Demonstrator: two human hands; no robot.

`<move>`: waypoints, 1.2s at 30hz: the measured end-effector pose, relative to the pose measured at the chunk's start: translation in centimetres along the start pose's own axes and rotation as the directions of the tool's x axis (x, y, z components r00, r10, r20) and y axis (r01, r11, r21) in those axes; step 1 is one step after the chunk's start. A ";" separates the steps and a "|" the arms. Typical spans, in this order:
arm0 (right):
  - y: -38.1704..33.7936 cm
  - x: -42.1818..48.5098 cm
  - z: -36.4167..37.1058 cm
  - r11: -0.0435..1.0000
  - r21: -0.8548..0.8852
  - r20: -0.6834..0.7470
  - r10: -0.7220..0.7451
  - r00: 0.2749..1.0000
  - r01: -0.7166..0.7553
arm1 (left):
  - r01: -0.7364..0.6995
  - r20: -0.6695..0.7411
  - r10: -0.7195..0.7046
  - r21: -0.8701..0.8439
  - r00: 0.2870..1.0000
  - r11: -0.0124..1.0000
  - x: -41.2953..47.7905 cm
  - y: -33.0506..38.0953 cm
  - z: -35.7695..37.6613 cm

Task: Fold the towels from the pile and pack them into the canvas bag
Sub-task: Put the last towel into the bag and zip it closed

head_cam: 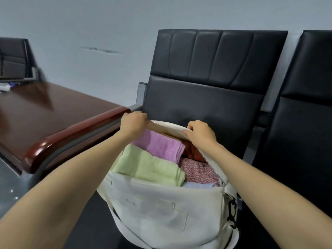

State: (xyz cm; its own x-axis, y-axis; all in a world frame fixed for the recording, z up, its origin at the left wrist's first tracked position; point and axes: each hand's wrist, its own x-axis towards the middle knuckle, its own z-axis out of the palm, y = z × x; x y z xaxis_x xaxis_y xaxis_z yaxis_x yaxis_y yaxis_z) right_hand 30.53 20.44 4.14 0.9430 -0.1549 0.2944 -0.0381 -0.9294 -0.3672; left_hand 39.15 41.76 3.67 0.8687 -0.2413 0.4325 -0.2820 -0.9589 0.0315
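Observation:
A cream canvas bag [158, 209] stands open on a black chair seat. Inside lie folded towels: a light green towel [149, 164] at the near left, a purple towel [159, 144] behind it, a pink speckled towel [197, 171] at the right, a dark red towel [193, 152] deeper in, and a pale blue towel [199, 186] just showing at the front. My left hand [133, 123] grips the far rim of the bag at its left end. My right hand [199, 133] pinches the same far rim by the zipper, to the right.
The black padded chair back [206, 81] rises right behind the bag, with a second black chair [305, 105] to the right. A dark red wooden table [45, 112] with a rounded edge sits to the left. A grey wall stands behind.

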 end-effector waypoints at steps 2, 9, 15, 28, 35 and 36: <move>-0.3 0.4 -0.5 0.998 0.060 -0.043 0.011 0.999 -0.008 | -0.186 -0.101 0.206 0.182 0.973 0.966 0.9 -0.8 -1.2; 1.0 -0.8 0.7 0.971 0.204 -0.077 -0.111 0.991 0.125 | -0.122 -0.066 0.122 -0.004 0.990 0.993 -2.3 -3.4 1.1; 2.3 -1.3 -1.2 0.920 0.287 -0.151 -0.231 0.961 0.266 | 0.025 -0.205 -0.054 -0.139 0.977 0.990 -2.1 -5.0 -0.9; 3.6 -2.4 1.0 0.936 0.243 -0.164 -0.220 0.962 0.255 | -0.162 -0.156 0.097 -0.490 0.983 0.857 -6.6 -1.0 -1.4; 0.3 -8.7 1.0 0.766 0.195 -0.166 -0.590 0.790 0.613 | -0.032 0.599 0.329 -0.451 0.731 0.892 -9.6 0.8 -4.1; -0.2 -9.6 0.9 0.790 0.225 -0.007 -0.584 0.812 0.570 | -0.066 0.591 0.311 -0.397 0.744 0.915 -9.6 0.8 -3.6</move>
State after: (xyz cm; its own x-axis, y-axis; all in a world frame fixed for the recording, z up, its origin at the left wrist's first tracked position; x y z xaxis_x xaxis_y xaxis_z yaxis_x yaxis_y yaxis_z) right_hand 21.74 22.43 0.62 0.7855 0.4146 0.4594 0.5819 -0.7474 -0.3206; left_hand 29.14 43.84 2.82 0.7997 -0.5657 -0.2013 -0.4775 -0.8024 0.3580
